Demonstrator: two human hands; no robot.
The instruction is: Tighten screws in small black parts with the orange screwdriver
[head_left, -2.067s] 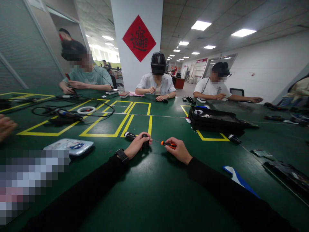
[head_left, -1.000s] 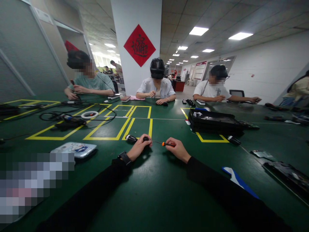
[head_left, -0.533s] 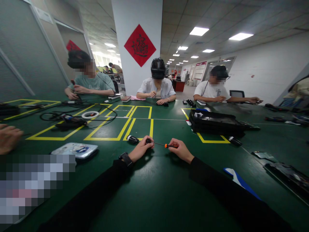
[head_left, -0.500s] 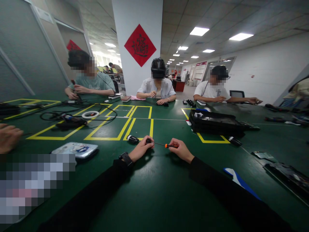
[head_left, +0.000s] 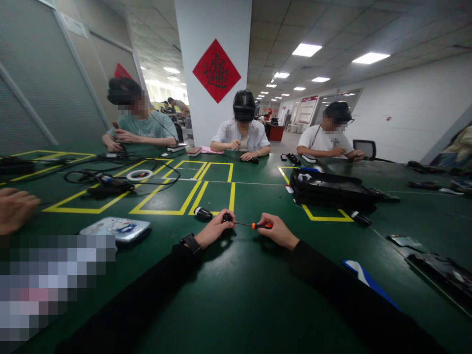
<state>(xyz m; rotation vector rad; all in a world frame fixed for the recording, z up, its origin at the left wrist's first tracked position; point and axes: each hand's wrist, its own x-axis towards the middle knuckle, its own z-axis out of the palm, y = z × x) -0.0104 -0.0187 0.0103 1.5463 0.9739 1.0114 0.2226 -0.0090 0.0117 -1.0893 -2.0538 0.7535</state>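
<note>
My right hand [head_left: 277, 230] is closed round the orange and black handle of a screwdriver [head_left: 261, 226]. Its thin shaft points left, toward a small dark round part [head_left: 227, 217] pinched in my left hand [head_left: 216, 228]. The shaft's tip meets that part or ends right beside it; my fingers hide the exact contact. Both hands are just above the green table [head_left: 236, 285]. Close behind my left hand lies a black and white cylindrical piece [head_left: 202, 213]. A similar dark piece [head_left: 361, 218] rests farther to the right.
Black trays [head_left: 332, 189] are stacked at the right, with circuit boards [head_left: 438, 270] nearer the edge. A tin case [head_left: 116, 228], cables and a white ring [head_left: 139, 175] lie left. A blue and white item [head_left: 365, 278] is by my right sleeve. Another person's hand [head_left: 16, 210] shows far left.
My hands keep their grips, and the screwdriver has barely moved. The view has shifted slightly. The person at the far right has drawn an outstretched hand in toward the body.
</note>
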